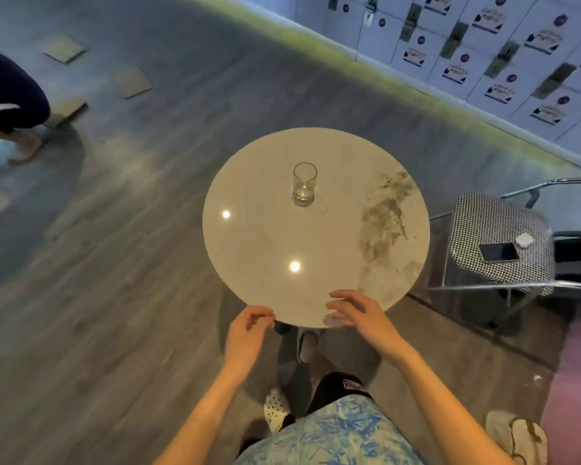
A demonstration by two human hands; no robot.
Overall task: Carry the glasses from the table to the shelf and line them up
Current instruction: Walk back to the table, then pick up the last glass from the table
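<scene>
Grey wood floor, round marble table (269, 236). One upright glass (304, 184) past centre, nothing near it. Left hand (247, 332) and right hand (359, 315) at near rim, fingers loosely curled, empty. Checkered chair (503, 236) with phone (498, 252) to the right.

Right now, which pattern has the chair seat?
Black-and-white houndstooth check on the chair seat, seen in the head view.

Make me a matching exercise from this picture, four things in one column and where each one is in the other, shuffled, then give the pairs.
Column one:
1. glass
2. phone
3. left hand
4. right hand

Column two:
A. on the checked chair seat
B. upright on the round table, beyond its middle
C. over the table's near edge, fingers spread
D. just off the near edge, empty

Pairs: 1-B, 2-A, 3-D, 4-C
</scene>
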